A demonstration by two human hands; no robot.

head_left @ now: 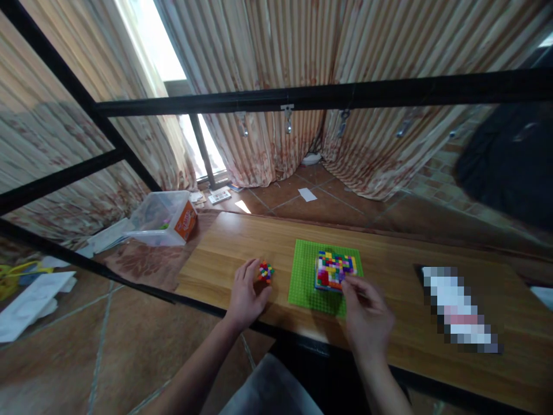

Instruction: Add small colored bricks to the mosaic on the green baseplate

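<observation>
The right hand [370, 314] is narrow, thumb and fingers drawn together at the near right corner of a block of mixed-colour bricks [332, 268] — whether a loose brick is pinched between them, I cannot tell. That block sits on a green board [301, 285], toward its right side. The left hand [247, 295] rests with its thumb spread from its fingers, just beside a small pile of loose bricks [266, 272] left of the board. All this lies on a wooden tabletop [228, 242]; a pixelated object [460, 311] lies at its right, well apart from the board. Beyond the left end, a clear plastic box [158, 218] with an orange label stands on a patterned rug [144, 262]. Farther back, a black bar [311, 98] carries metal clips [288, 119] — striped curtains [276, 52] hang behind it.
</observation>
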